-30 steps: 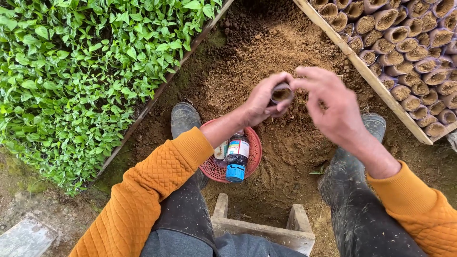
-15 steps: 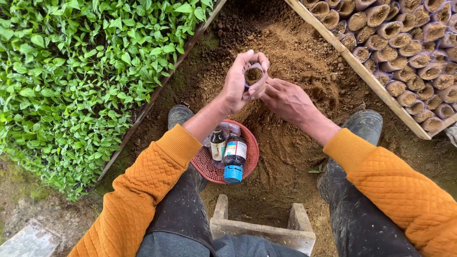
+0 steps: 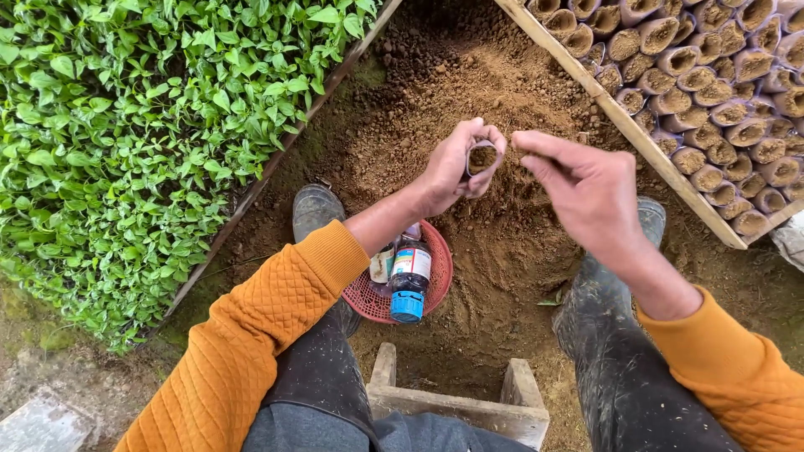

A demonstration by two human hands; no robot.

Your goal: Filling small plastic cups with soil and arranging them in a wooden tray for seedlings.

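Note:
My left hand is curled around a small soil-filled seedling pot, held upright over the loose brown soil. Just to the right of the pot's mouth is my right hand, fingers pinched together near its rim; whether it holds soil or a seed is hidden. Both arms wear orange quilted sleeves. Under my left forearm a red plastic basket holds a dark bottle with a blue cap and a smaller white bottle.
A bed of green seedlings edged by a wooden board fills the left. A wooden frame at the right holds several rows of soil-filled pots. My muddy boots flank the basket; a wooden stool is beneath me.
Both hands lifted the pot away from me over the soil, then came back nearer and lower. My right hand has drawn slightly off the pot to the right.

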